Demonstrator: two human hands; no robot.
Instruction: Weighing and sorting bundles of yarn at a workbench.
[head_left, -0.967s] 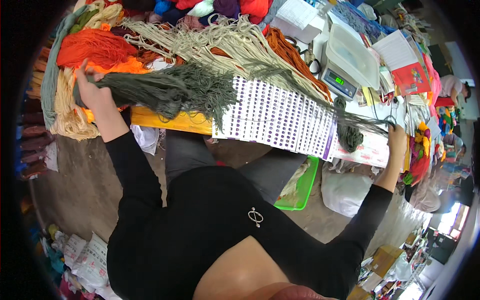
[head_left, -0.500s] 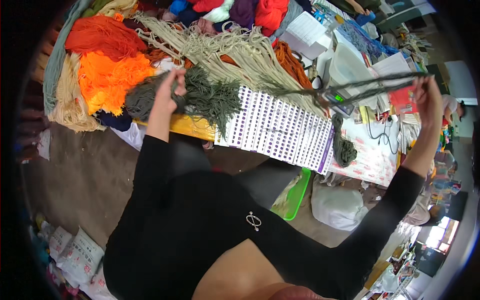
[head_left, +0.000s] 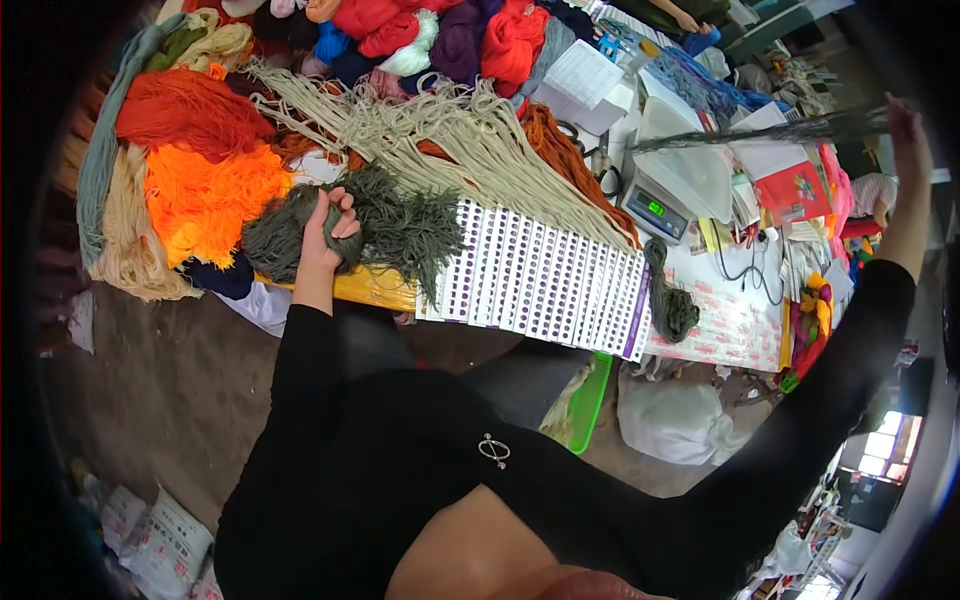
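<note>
A thick hank of dark grey-green yarn (head_left: 400,215) lies across the table's near left edge. My left hand (head_left: 330,232) is closed around its middle, with strands showing between the fingers. Far out to the right, my right hand (head_left: 908,140) is raised and closed on a thin bunch of dark yarn strands (head_left: 775,133). Those strands trail leftward through the air, blurred, above a white plastic tub (head_left: 690,150). A small twisted skein (head_left: 674,312) of the same dark yarn rests beside overlapping white cards with dotted rows (head_left: 540,275).
Beige yarn (head_left: 470,145) is spread behind the cards, next to orange yarn (head_left: 215,195) and red yarn (head_left: 190,115). A digital scale (head_left: 652,208) stands near scissors (head_left: 607,175). Beneath the table are a green bin (head_left: 592,405) and a white sack (head_left: 670,420). Another person's arm shows at the back.
My right hand has moved up and farther right, carrying the strands off the cards and scale. My left hand has come down and curled around the dark yarn hank.
</note>
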